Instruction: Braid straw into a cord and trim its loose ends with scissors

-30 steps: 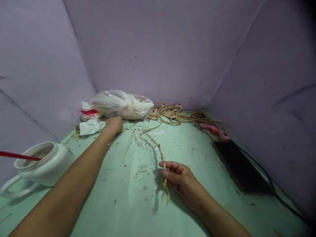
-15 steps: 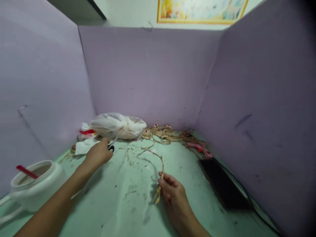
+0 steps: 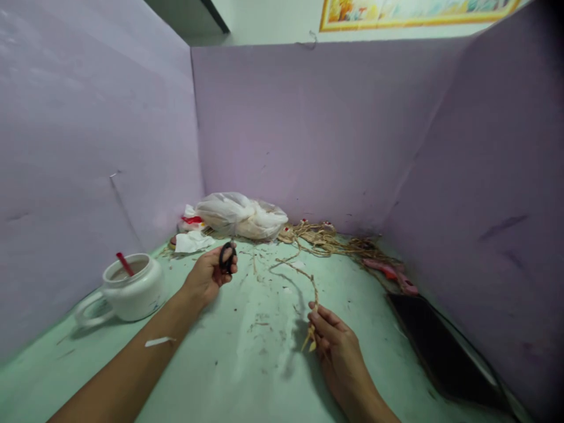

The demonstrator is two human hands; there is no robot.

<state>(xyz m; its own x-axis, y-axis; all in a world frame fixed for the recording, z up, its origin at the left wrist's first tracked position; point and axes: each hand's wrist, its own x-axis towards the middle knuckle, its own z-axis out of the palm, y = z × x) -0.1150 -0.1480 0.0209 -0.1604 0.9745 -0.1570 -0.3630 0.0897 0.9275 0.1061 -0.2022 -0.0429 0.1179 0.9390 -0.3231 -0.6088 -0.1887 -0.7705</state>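
Pale-green tabletop (image 3: 247, 370): near right, my right hand (image 3: 338, 341) pinches a tan braided-straw cord (image 3: 315, 288) above its frayed end, likely light, pliant, best held there; my left hand (image 3: 207, 276) grips a black looped handle (image 3: 223, 264).

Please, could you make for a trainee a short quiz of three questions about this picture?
1. True or false: the right hand holds the straw-coloured cord near its frayed end.
2. What is in the left hand?
A) the white tissue
B) a black loop handle
C) the plastic bag
3. Fill in: the red stick stands in the ____.

Key: 1. True. 2. B. 3. White mug.
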